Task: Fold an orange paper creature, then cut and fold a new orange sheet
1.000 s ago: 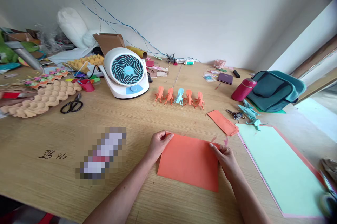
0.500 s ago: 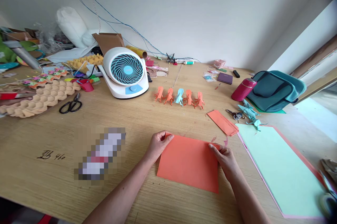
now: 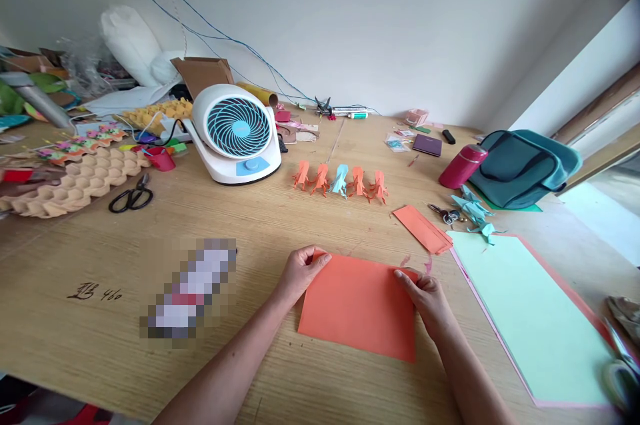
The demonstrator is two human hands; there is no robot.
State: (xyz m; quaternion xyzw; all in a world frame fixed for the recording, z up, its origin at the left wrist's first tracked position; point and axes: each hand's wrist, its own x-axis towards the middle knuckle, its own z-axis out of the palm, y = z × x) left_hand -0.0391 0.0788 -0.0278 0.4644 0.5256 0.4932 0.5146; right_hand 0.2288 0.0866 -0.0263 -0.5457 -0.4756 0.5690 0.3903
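Note:
An orange sheet of paper (image 3: 357, 308) is held near the front of the wooden table. My left hand (image 3: 304, 272) pinches its upper left corner, thumb on top. At the upper right corner my right hand (image 3: 423, 288) grips the same sheet, thumb on its face and the other fingers curled behind. Beyond it stands a row of folded paper figures, several orange (image 3: 357, 184) and one light blue (image 3: 339, 181). Narrow orange paper strips (image 3: 423, 229) lie to the right, touching a pale green stack of sheets (image 3: 530, 318).
A white fan (image 3: 235, 135) stands at the back left, with black scissors (image 3: 131, 195) and an egg tray (image 3: 85, 182) beside it. Keys (image 3: 447, 214), teal folded figures (image 3: 475, 212), a pink bottle (image 3: 463, 166) and a teal bag (image 3: 525, 162) are at right. A blurred-out object (image 3: 193, 292) lies at left.
My view has shifted very slightly. Both hands keep their hold on the orange paper, which stays almost in the same place.

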